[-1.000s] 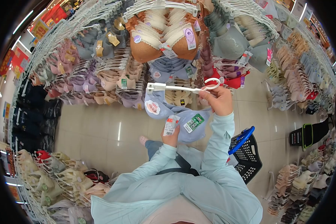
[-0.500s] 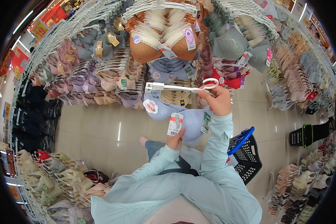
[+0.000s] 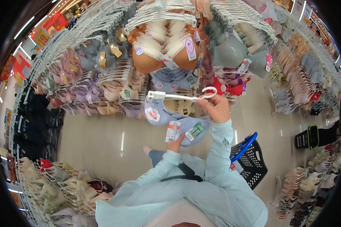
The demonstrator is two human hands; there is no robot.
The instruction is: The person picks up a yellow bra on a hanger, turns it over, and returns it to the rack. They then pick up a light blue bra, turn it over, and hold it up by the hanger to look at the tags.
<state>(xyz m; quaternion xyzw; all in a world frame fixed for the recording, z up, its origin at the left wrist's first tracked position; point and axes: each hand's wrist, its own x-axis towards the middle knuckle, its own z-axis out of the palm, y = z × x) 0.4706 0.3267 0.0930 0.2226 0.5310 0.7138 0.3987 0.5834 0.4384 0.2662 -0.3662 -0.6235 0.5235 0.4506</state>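
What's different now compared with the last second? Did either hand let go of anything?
Nothing was let go. The left hand slid its thumb off the face of the price tag and dropped back below it, and the green tag swung round to face the camera again. The right hand still grips the white hanger by its hook, with the blue bra hanging from it.

Pale mint long-slv shirt (image 3: 185, 196) — cuffs reach left hand (image 3: 175, 144) & right hand (image 3: 215, 109); dark x-body strap (image 3: 176, 176), blue jeans (image 3: 156, 155), pink shoe (image 3: 146, 150).
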